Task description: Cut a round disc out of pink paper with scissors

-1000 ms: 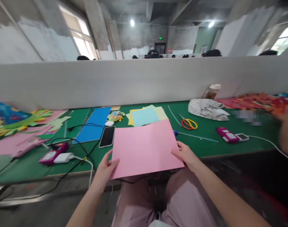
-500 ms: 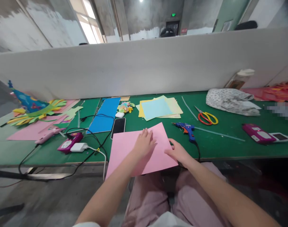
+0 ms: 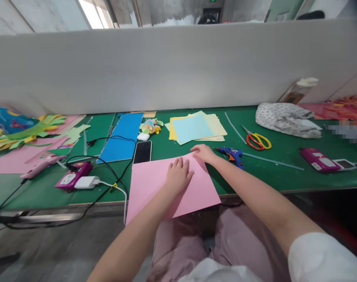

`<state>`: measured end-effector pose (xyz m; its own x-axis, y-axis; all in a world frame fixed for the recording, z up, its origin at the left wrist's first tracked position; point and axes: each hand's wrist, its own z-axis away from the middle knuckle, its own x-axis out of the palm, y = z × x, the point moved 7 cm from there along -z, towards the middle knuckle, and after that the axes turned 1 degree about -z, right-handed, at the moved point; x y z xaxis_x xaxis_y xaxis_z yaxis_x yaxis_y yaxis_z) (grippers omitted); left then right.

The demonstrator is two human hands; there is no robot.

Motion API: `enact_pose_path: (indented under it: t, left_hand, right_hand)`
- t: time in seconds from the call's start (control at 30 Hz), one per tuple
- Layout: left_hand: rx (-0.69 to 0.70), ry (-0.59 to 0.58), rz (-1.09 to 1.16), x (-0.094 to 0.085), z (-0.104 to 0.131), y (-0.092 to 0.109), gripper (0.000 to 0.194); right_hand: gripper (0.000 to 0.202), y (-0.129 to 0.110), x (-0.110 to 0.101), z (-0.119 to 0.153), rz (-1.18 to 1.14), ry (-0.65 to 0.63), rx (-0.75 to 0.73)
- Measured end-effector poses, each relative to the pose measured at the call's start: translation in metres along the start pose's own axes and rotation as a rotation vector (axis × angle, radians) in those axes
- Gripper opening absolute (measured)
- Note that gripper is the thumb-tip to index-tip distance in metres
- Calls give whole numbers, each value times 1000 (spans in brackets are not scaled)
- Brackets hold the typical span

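Note:
A sheet of pink paper (image 3: 149, 188) lies at the front of the green table, its near edge reaching out over my lap. My left hand (image 3: 178, 174) rests flat on it, fingers spread. At the sheet's far right corner, my right hand (image 3: 204, 153) has its fingers bent, thumb and fingers closed on the edge. Just right of that hand is a blue glue gun (image 3: 231, 154), partly covered by my forearm. A phone (image 3: 142, 152) lies against the sheet's far left corner.
Behind the sheet lies a stack of coloured papers (image 3: 192, 129). Scissors (image 3: 258, 141) and clear glue sticks (image 3: 272, 160) are to the right. Blue board (image 3: 122, 135), a purple power box (image 3: 74, 176), black cables and a pink glue gun (image 3: 42, 166) occupy the left. A white partition (image 3: 178, 70) stands behind.
My right hand has moved from the sheet's right edge up to its far right corner. The left hand stays flat on the paper. The camera view has tilted down and shifted slightly.

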<state>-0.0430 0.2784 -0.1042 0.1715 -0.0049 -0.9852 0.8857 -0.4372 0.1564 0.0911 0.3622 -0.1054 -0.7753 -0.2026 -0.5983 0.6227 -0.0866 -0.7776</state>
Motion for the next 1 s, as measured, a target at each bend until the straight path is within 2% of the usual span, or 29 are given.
enact_pose_path:
  t: [0.2,0.4,0.8,1.0]
  left_hand:
    - [-8,41,2,6,-14,-1,47]
    - [19,82,9,17,-20,-1,51]
    - [110,111,-46,5,-24,0,41]
    - [92,125,-39,8,-22,-3,45]
  right_hand:
    - [26,-16,8,-9,344,-56,-101]
    - [25,-17,21,-13,526,-28,-204]
    - [23,-14,33,3,675,176,-345]
    - [19,-13,35,7,655,237,-373]
